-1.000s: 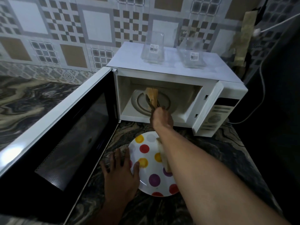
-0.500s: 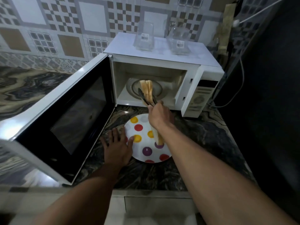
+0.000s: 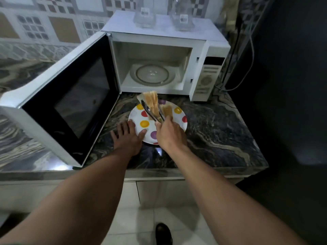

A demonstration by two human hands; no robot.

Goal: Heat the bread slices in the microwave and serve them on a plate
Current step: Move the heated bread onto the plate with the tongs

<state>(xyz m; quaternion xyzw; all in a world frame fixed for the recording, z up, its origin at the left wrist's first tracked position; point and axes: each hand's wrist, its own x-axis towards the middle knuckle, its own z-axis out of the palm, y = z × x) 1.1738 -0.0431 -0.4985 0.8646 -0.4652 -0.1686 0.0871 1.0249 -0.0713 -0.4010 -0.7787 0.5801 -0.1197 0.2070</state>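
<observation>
— What's changed?
— Your left hand, fingers flat, steadies the plate. Your right hand, curled round the tongs, has carried the bread out over it, beside a slice already there. The microwave looks empty, so serving is nearly done.

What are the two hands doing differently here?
The left hand lies flat, fingers spread, thumb on the rim of the plate; the right hand is curled round tongs. The left hand holds nothing; the right hand's tongs pinch bread above the plate. Both are bare, over the counter.
</observation>
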